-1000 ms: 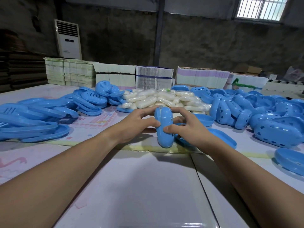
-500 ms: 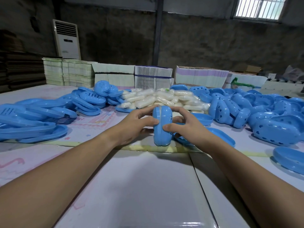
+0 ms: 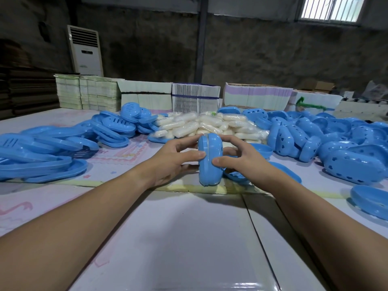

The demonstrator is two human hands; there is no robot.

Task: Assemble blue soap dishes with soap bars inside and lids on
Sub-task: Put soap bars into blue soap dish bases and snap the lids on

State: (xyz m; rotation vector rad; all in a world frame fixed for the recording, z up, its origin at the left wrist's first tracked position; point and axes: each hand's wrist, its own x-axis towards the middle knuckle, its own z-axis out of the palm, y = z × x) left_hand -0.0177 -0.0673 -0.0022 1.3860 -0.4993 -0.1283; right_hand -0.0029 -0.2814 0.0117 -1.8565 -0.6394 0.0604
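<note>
Blue plastic, closed: one soap dish (image 3: 210, 159) stands on edge at the centre of the surface (image 3: 178, 238), its lower end touching the top, the seam between its two halves facing the camera. The left hand (image 3: 168, 162) grips it from the left, thumb pressed on the near side and fingers curled round the far upper edge. The right hand (image 3: 241, 158) grips it from the right in the same fashion, thumb on the near face, fingers over the top. Whether a bar sits inside cannot be told.

Behind the hands lies a heap of wrapped soap bars (image 3: 207, 126), pale and in clear film. To the left, a spread of flat slotted trays (image 3: 52, 148); to the right, a pile of domed lids with heart-shaped holes (image 3: 336, 148). A plain blue half-shell (image 3: 371, 201) sits alone near the right edge, and another lies just beside the right wrist, partly hidden.

Along the far edge of the surface stand bundled stacks of flat card (image 3: 195, 97). A white floor-standing air conditioner (image 3: 85, 50) is against the back wall, and a barred window (image 3: 331, 7) is at upper right.
</note>
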